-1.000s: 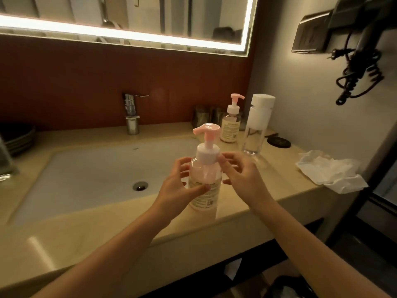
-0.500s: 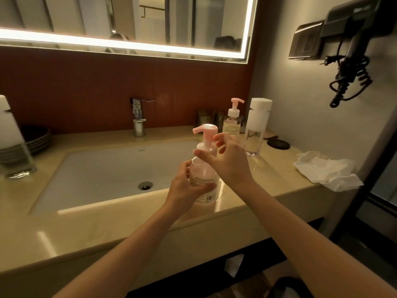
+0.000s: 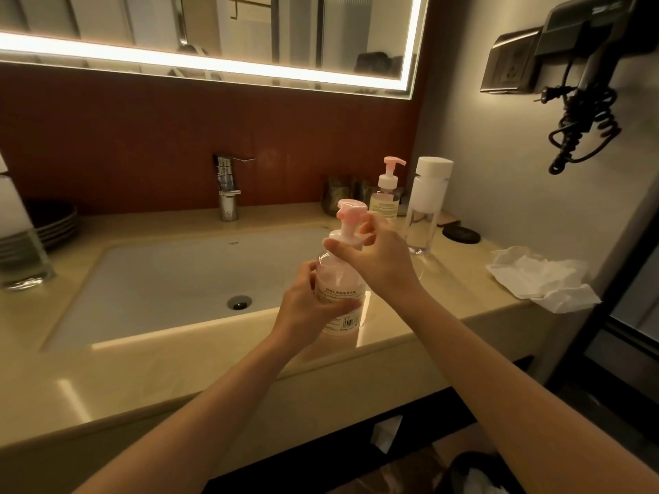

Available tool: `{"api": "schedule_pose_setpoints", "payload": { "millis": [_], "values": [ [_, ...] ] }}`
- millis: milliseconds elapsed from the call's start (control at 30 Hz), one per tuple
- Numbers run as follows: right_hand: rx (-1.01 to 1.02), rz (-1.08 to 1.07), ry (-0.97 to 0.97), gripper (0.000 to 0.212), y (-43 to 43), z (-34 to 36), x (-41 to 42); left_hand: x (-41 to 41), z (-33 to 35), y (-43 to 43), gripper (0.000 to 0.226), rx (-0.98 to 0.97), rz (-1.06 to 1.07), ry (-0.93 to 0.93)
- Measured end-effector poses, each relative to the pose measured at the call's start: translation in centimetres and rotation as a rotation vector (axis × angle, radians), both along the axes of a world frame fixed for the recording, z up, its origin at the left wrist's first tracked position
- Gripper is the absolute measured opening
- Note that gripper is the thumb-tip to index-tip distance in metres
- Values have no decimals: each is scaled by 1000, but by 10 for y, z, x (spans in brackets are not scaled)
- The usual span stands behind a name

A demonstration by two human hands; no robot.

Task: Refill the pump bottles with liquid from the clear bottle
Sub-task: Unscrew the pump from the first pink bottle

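Your left hand wraps the body of the round clear pump bottle with the pink head, which stands near the front edge of the beige stone bench, while your right hand curls round its collar. A sudden release could tip it off that edge or into the white sink. Bare bench lies rightward, short of the tall white-capped clear bottle.

A white sink is sunk into a beige counter. Behind the sink stands a chrome tap against a dark red wall. Above the sink hangs a mirror edged by a glowing strip. Right of the sink, a grey wall carries a hair dryer.
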State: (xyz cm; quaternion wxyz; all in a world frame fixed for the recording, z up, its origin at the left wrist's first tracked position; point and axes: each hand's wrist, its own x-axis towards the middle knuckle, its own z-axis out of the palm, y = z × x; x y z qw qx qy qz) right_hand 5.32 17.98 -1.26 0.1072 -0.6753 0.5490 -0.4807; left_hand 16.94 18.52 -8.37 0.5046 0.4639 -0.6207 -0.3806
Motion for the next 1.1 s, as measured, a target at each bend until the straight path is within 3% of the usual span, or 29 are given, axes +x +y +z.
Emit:
{"api": "schedule_pose_setpoints", "payload": {
  "millis": [333, 467, 600, 833, 967, 1100],
  "values": [
    [68, 141, -98, 58, 9, -4, -3, 1, -2, -3, 71, -17, -3, -25],
    [58, 46, -44, 73, 4, 3, 3, 1, -3, -3, 71, -21, 5, -40],
    [18, -23, 35, 69, 0, 4, 6, 1, -3, -4, 72, -34, 16, -63],
    [143, 155, -189, 61, 9, 0, 2, 2, -5, -5, 75, -43, 31, -64],
    [82, 5, -130, 69, 5, -1, 8, 1, -6, -5, 75, -48, 34, -69],
    [13, -22, -132, 54, 4, -3, 7, 1, -5, -5, 73, -53, 29, -80]
  ]
}}
